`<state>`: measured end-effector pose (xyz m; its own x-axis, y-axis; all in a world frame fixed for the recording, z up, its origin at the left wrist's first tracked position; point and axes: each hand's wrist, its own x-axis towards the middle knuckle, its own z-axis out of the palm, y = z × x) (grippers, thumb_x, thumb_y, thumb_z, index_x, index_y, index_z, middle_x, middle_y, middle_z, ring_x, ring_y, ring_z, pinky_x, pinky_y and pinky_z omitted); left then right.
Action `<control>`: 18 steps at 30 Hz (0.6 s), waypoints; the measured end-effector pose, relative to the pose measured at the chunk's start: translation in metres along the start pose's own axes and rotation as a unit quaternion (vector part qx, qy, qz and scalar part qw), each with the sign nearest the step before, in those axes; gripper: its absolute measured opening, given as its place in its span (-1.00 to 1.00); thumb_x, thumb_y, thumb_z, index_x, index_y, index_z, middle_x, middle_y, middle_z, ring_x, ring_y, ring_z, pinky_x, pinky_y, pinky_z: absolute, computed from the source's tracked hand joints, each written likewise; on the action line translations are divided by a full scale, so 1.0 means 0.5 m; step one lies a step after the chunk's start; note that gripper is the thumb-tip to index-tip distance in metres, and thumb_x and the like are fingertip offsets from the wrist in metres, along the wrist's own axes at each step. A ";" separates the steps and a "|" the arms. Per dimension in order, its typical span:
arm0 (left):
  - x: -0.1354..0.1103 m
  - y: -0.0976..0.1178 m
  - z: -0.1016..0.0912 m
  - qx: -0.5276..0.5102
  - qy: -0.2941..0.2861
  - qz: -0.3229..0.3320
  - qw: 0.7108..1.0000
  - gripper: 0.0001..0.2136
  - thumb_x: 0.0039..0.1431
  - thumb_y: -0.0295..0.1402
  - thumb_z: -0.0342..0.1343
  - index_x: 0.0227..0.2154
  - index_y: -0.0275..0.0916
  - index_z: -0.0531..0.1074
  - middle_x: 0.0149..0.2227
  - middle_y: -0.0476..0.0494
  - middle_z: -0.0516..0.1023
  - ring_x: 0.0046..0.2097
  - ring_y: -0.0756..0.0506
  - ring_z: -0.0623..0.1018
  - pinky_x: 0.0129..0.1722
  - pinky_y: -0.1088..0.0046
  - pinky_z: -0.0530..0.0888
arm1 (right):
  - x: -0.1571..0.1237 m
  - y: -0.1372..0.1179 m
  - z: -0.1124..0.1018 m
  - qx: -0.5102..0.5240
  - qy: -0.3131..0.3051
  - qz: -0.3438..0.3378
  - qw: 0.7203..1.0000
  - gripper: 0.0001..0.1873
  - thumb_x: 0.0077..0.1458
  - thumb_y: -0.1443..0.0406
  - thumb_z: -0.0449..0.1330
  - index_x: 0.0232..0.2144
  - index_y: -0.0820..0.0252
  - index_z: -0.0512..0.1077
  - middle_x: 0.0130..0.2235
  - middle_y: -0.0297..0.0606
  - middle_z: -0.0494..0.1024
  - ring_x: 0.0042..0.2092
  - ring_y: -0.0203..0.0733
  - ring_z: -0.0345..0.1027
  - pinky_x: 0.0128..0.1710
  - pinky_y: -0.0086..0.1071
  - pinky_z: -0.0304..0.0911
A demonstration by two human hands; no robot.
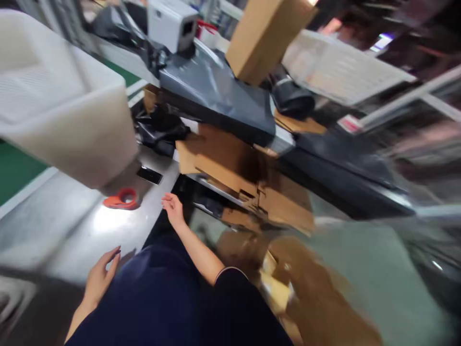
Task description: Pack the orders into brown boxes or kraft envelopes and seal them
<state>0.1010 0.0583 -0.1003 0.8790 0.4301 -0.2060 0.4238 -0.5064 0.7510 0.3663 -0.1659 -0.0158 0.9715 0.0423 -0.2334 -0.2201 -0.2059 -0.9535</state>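
My left hand [103, 273] hovers at the near edge of the metal table [75, 235], its thumb and fingers apart and nothing between them. Over the gap to the right of the table is my right hand [173, 207], empty, with its fingers loosely bent and apart. An orange tape dispenser or ring-shaped orange tool [123, 199] lies on the table between the hands and a large white bin [72, 105]; blur hides its exact kind. Beyond my right hand, a black phone-like slab [150, 175] lies flat on the metal.
Opened brown cardboard [230, 158] fills the space right of the table. Behind it lie a large grey plastic-wrapped parcel [219, 91], a white box [171, 24] and a tall carton [266, 38]. More cardboard [317, 288] is on the floor. A white crate [342, 65] stands at the back right.
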 end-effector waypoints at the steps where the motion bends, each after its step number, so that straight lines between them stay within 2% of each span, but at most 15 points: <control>1: -0.020 0.002 0.000 -0.008 0.021 -0.018 1.000 -0.52 0.32 0.05 0.05 0.05 -0.17 0.59 0.08 -0.24 0.69 0.03 -0.29 0.69 -0.30 0.33 0.65 | -0.004 -0.037 0.069 0.003 -0.087 -0.047 0.995 -0.69 0.22 0.11 0.16 -0.09 0.16 0.43 -0.22 -0.25 0.64 -0.20 -0.17 0.56 -0.22 -0.31 0.52; 2: -0.041 0.005 0.000 -0.010 0.044 -0.028 0.999 -0.53 0.32 0.04 0.05 0.03 -0.17 0.61 0.07 -0.24 0.69 0.02 -0.29 0.70 -0.23 0.29 0.67 | -0.018 -0.082 0.133 -0.004 -0.180 -0.120 0.976 -0.68 0.21 0.11 0.19 -0.08 0.16 0.46 -0.17 -0.21 0.66 -0.16 -0.15 0.58 -0.15 -0.27 0.53; 3: -0.060 0.007 0.002 -0.009 0.069 -0.034 0.997 -0.55 0.33 0.03 0.05 0.01 -0.17 0.62 0.04 -0.24 0.71 0.01 -0.29 0.71 -0.16 0.27 0.67 | -0.041 -0.134 0.188 -0.016 -0.274 -0.218 0.936 -0.66 0.21 0.10 0.21 -0.05 0.16 0.49 -0.11 -0.17 0.67 -0.08 -0.12 0.58 -0.06 -0.22 0.53; 4: -0.076 0.009 0.005 -0.007 0.095 -0.039 0.995 -0.56 0.33 0.02 0.05 -0.01 -0.16 0.64 0.02 -0.22 0.72 -0.01 -0.27 0.72 -0.09 0.25 0.67 | -0.072 -0.190 0.236 -0.029 -0.363 -0.337 0.868 -0.62 0.24 0.09 0.21 0.00 0.16 0.50 -0.04 -0.11 0.67 0.02 -0.09 0.57 0.06 -0.17 0.50; 6: -0.100 0.009 0.014 -0.004 0.153 -0.060 0.986 -0.59 0.34 -0.01 0.05 -0.03 -0.12 0.66 0.00 -0.17 0.73 -0.01 -0.24 0.72 0.02 0.25 0.65 | -0.147 -0.303 0.315 -0.047 -0.475 -0.565 0.672 -0.52 0.33 0.03 0.16 0.13 0.17 0.49 0.13 -0.06 0.61 0.23 -0.06 0.45 0.31 -0.14 0.31; 8: -0.119 0.006 0.027 -0.006 0.219 -0.092 0.971 -0.62 0.34 -0.04 0.05 -0.03 -0.09 0.67 0.00 -0.14 0.73 0.00 -0.21 0.72 0.06 0.27 0.64 | -0.238 -0.391 0.381 -0.055 -0.519 -0.703 0.484 -0.42 0.37 -0.06 0.12 0.25 0.13 0.41 0.31 -0.09 0.47 0.41 -0.06 0.23 0.48 -0.11 0.03; 9: -0.128 0.006 0.036 -0.012 0.250 -0.109 0.962 -0.62 0.34 -0.06 0.05 -0.04 -0.08 0.67 -0.01 -0.14 0.73 0.00 -0.21 0.72 0.07 0.26 0.64 | -0.287 -0.419 0.412 -0.060 -0.531 -0.741 0.407 -0.35 0.36 -0.09 0.12 0.31 0.12 0.35 0.38 -0.10 0.38 0.47 -0.03 0.10 0.52 -0.06 -0.09; 10: -0.139 0.006 0.046 -0.022 0.279 -0.125 0.952 -0.62 0.33 -0.06 0.05 -0.05 -0.08 0.68 -0.02 -0.16 0.74 -0.02 -0.21 0.72 0.07 0.26 0.64 | -0.337 -0.434 0.441 -0.067 -0.542 -0.764 0.343 -0.29 0.35 -0.11 0.14 0.35 0.14 0.29 0.42 -0.08 0.33 0.50 0.02 0.02 0.53 0.00 -0.15; 11: -0.151 0.010 0.059 -0.038 0.306 -0.140 0.941 -0.62 0.31 -0.05 0.05 -0.07 -0.09 0.69 -0.04 -0.18 0.74 -0.04 -0.22 0.73 0.06 0.25 0.64 | -0.386 -0.437 0.468 -0.080 -0.554 -0.774 0.294 -0.23 0.32 -0.13 0.17 0.37 0.18 0.25 0.41 -0.02 0.33 0.50 0.07 0.02 0.52 0.07 -0.15; 12: -0.165 0.016 0.074 -0.058 0.333 -0.158 0.928 -0.61 0.30 -0.03 0.05 -0.08 -0.09 0.69 -0.05 -0.19 0.75 -0.05 -0.22 0.73 0.05 0.24 0.65 | -0.431 -0.431 0.494 -0.102 -0.569 -0.774 0.256 -0.19 0.29 -0.13 0.21 0.37 0.23 0.24 0.35 0.06 0.40 0.45 0.13 0.12 0.49 0.11 -0.07; 13: -0.181 0.025 0.090 -0.081 0.359 -0.180 0.912 -0.60 0.30 -0.02 0.04 -0.08 -0.09 0.69 -0.05 -0.20 0.74 -0.05 -0.23 0.73 0.05 0.23 0.65 | -0.471 -0.419 0.517 -0.133 -0.587 -0.765 0.231 -0.17 0.26 -0.13 0.25 0.34 0.27 0.26 0.26 0.10 0.51 0.37 0.17 0.27 0.43 0.14 0.07; 14: -0.197 0.035 0.107 -0.107 0.385 -0.205 0.894 -0.58 0.31 0.00 0.04 -0.08 -0.09 0.69 -0.05 -0.21 0.74 -0.04 -0.24 0.73 0.06 0.22 0.65 | -0.505 -0.404 0.538 -0.171 -0.605 -0.746 0.219 -0.19 0.24 -0.14 0.27 0.30 0.27 0.30 0.15 0.10 0.60 0.24 0.18 0.42 0.33 0.15 0.22; 16: -0.232 0.057 0.141 -0.150 0.429 -0.252 0.855 -0.57 0.31 0.04 0.04 -0.07 -0.07 0.70 -0.02 -0.22 0.74 0.02 -0.28 0.71 0.09 0.18 0.63 | -0.552 -0.380 0.572 -0.244 -0.635 -0.698 0.224 -0.34 0.24 -0.11 0.28 0.17 0.21 0.41 -0.02 0.03 0.69 -0.01 0.15 0.58 0.09 0.09 0.45; 18: -0.266 0.076 0.171 -0.176 0.470 -0.287 0.816 -0.55 0.28 0.09 0.05 -0.09 -0.05 0.71 -0.01 -0.22 0.73 0.06 -0.33 0.69 0.13 0.11 0.61 | -0.575 -0.374 0.597 -0.288 -0.652 -0.656 0.249 -0.49 0.25 -0.08 0.28 0.00 0.18 0.50 -0.13 -0.04 0.72 -0.13 0.11 0.61 -0.07 -0.01 0.51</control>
<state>0.0190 -0.0820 -0.0981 -0.0698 0.9878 -0.1390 0.4729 0.1554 0.8673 0.1020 0.1522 0.1729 -0.7630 0.6462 -0.0149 0.6245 0.7311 -0.2748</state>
